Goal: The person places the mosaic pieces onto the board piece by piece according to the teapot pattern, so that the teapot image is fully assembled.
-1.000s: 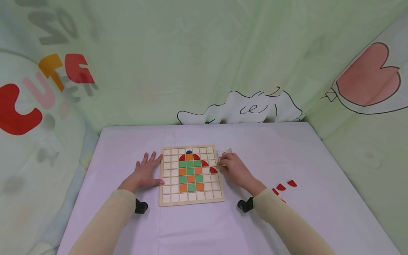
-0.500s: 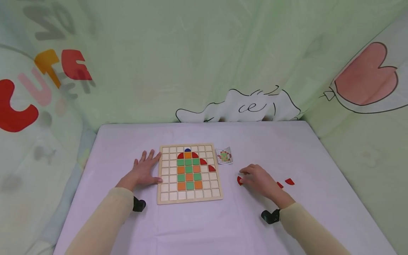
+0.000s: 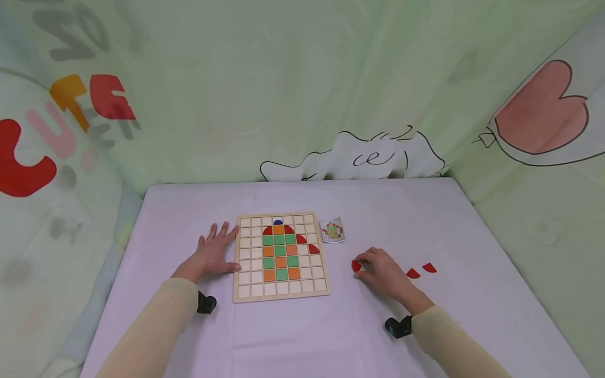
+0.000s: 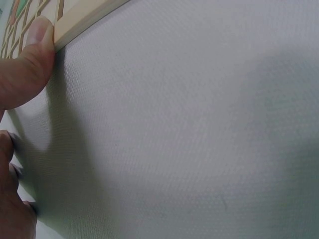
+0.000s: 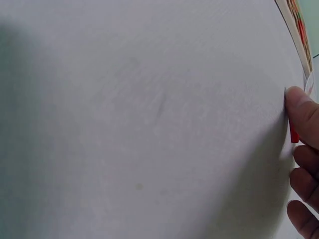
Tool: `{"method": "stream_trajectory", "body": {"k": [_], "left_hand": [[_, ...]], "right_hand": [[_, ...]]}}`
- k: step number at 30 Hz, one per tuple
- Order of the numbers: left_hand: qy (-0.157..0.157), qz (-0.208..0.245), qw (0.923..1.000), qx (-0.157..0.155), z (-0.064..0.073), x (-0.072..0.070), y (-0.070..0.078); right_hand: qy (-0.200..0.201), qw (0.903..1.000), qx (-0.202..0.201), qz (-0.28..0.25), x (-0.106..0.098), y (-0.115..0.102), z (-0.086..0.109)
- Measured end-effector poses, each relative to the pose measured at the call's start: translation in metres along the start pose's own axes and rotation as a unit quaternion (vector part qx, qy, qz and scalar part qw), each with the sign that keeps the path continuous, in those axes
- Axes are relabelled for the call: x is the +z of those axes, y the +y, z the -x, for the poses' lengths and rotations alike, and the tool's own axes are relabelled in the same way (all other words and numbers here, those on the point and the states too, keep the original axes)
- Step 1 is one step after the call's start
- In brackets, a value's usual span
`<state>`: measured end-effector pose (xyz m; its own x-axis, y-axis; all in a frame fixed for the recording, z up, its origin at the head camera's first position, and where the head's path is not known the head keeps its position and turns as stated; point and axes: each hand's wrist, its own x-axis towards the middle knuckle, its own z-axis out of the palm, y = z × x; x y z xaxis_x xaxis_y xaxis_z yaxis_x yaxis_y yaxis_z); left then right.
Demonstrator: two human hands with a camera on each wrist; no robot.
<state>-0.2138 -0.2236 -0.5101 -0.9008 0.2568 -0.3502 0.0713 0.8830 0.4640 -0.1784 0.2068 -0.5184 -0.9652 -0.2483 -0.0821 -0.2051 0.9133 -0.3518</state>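
A wooden grid board (image 3: 249, 290) lies on the table, with green, orange, red and blue pieces set in several of its squares. Along its left edge my left hand (image 3: 212, 257) is spread, index fingertip and thumb touching the frame. In the left wrist view the thumb (image 4: 30, 64) rests on the board's rim (image 4: 84, 20). To the right of the board, my right hand (image 3: 385, 273) pinches a red quarter-circle piece (image 3: 356, 266) between thumb and fingers, low over the cloth. The right wrist view shows only a sliver of that red piece (image 5: 294, 133) beside the thumb.
A small pattern card (image 3: 333, 231) lies just right of the board's upper corner. Two loose red pieces, one nearer (image 3: 413, 273) and one farther right (image 3: 429, 268), lie beyond the right hand. Fabric walls border the table (image 3: 283, 341) at the back and sides.
My right hand has moved from the board's right edge, by the card, rightward and nearer to me, and now pinches a loose red piece. The left hand stays at the board's left edge.
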Motion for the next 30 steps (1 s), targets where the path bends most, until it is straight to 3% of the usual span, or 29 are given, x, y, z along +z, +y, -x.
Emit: {"method": "stream_trajectory", "body": {"k": [9, 13, 23, 30], "left_hand": [[-0.002, -0.005, 1.0000, -0.005, 0.000, 0.000, 0.001], [-0.002, -0.004, 1.0000, -0.006, 0.001, 0.000, 0.002], [0.000, -0.006, 1.0000, -0.006, -0.001, 0.000, 0.000], [0.000, -0.006, 1.0000, -0.007, -0.002, 0.002, 0.000]], "right_hand": [[-0.021, 0.9981, -0.056, -0.014, -0.004, 0.004, -0.002], [-0.012, 0.9968, -0.077, -0.017, -0.003, 0.003, 0.000], [0.039, 0.9985, 0.018, 0.034, 0.005, -0.008, 0.004], [0.048, 0.9985, -0.005, 0.024, 0.008, -0.013, 0.004]]}}
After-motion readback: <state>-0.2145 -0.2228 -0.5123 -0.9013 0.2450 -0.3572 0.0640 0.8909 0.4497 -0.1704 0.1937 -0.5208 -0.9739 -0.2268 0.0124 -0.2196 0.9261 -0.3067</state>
